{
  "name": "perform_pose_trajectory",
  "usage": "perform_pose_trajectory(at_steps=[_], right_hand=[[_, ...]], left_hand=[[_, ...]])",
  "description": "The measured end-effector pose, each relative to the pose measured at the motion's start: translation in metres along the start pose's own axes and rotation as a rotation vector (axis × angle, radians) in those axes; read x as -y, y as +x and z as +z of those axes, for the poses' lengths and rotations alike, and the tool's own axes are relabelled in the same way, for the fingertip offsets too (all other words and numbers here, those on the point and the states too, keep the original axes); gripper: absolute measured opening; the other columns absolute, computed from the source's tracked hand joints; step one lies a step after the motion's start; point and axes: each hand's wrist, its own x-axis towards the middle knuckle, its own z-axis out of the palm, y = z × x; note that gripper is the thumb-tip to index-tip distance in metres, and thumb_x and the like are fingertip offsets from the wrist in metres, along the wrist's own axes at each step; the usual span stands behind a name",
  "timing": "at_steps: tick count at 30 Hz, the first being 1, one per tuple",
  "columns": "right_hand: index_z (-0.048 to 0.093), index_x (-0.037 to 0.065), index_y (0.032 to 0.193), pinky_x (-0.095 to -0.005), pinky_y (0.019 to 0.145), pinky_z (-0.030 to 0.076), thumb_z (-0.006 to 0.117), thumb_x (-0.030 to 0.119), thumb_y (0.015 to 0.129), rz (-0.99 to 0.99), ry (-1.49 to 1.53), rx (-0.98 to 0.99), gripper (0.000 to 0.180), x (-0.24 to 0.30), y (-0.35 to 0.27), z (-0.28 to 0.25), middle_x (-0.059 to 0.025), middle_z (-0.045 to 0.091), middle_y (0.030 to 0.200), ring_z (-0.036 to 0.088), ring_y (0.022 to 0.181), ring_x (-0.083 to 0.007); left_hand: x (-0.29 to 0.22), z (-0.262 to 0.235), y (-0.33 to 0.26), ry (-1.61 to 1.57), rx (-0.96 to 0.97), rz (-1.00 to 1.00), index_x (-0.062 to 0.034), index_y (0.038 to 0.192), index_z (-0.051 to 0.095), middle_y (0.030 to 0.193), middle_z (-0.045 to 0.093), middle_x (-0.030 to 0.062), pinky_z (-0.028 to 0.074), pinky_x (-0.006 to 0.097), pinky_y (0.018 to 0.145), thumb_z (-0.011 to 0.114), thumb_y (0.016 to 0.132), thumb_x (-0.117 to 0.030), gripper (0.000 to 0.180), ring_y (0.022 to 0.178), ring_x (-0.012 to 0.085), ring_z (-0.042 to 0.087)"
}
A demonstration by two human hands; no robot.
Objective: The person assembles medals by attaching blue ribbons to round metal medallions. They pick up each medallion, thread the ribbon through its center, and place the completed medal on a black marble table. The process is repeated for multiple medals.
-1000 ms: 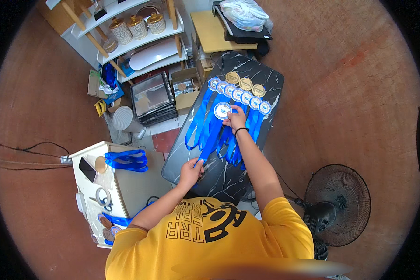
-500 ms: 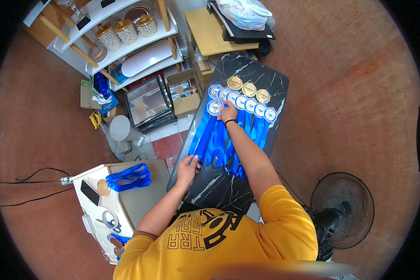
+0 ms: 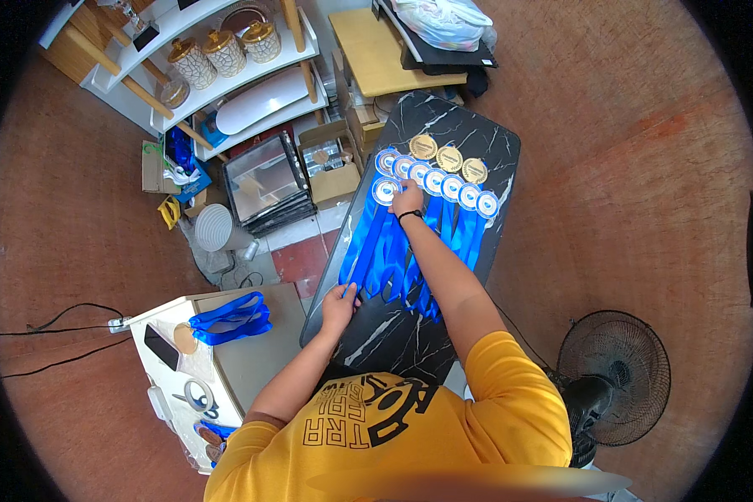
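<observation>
A row of medals with blue-and-white faces (image 3: 433, 181) lies on the black marble-patterned table (image 3: 368, 339). Their blue ribbons (image 3: 385, 263) trail toward me. One more medal (image 3: 386, 192) sits just below the row's left end, its ribbon running down to the left. My right hand (image 3: 407, 199), with a dark band at the wrist, pinches that medal's right edge. Nearer to me, my left hand (image 3: 339, 308) is closed on the lower end of the same ribbon. Several gold medals (image 3: 449, 158) lie beyond the row, partly covered by it.
On my left, a white cabinet (image 3: 188, 365) carries a phone (image 3: 161, 346), a tape roll (image 3: 198, 394), scissors (image 3: 212, 412) and more medals on blue ribbons (image 3: 234, 319). A black fan (image 3: 615, 376) stands at right. Shelves (image 3: 226, 92) and stacked frames (image 3: 268, 186) are at far left.
My left hand has shifted very slightly toward me with the ribbon end. The right hand stays at the medal's edge, and the medals keep their places.
</observation>
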Motion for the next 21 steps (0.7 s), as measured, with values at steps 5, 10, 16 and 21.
perform_pose_trajectory(at_steps=[5,10,16,21], right_hand=[[0.061,-0.002,0.109,-0.0428,0.063,0.057,0.063,0.0,0.079,0.019,-0.06,-0.019,0.03,-0.005,0.01,0.004,-0.024,0.066,0.099,0.07,0.07,-0.035],[0.054,-0.005,0.11,-0.0367,0.061,0.058,0.061,0.003,0.082,-0.053,-0.317,-0.145,0.03,-0.008,0.022,0.017,-0.0197,0.069,0.08,0.069,0.052,-0.0265],[0.055,-0.002,0.118,-0.0488,0.092,0.052,0.074,0.016,0.074,0.151,-0.215,-0.063,0.051,0.003,0.021,0.005,-0.0267,0.065,0.112,0.064,0.106,-0.0408],[0.046,0.001,0.104,-0.0388,0.04,0.052,0.067,0.006,0.081,-0.105,0.089,-0.042,0.031,0.01,0.001,-0.021,-0.0179,0.062,0.077,0.064,0.049,-0.028]], left_hand=[[0.022,-0.004,0.003,0.137,-0.015,-0.082,-0.0043,0.087,0.071,0.066,0.065,0.0025,0.04,0.027,0.05,0.062,0.098,-0.028,0.027,0.053,0.0094,0.053],[0.037,-0.016,0.002,-0.002,0.033,-0.14,-0.0032,0.094,0.071,0.072,0.067,0.002,0.043,0.027,0.057,0.063,0.096,-0.03,0.028,0.061,0.0092,0.056],[0.022,-0.04,-0.027,0.076,-0.045,0.025,-0.0003,0.106,0.067,0.09,0.067,0.0063,0.048,0.029,0.07,0.069,0.092,-0.028,0.031,0.077,0.0155,0.061],[0.0,-0.129,-0.064,0.644,-0.678,0.581,-0.0058,0.116,0.062,0.121,0.057,0.0205,0.039,0.046,0.102,0.073,0.082,-0.019,0.038,0.116,0.0366,0.051]])
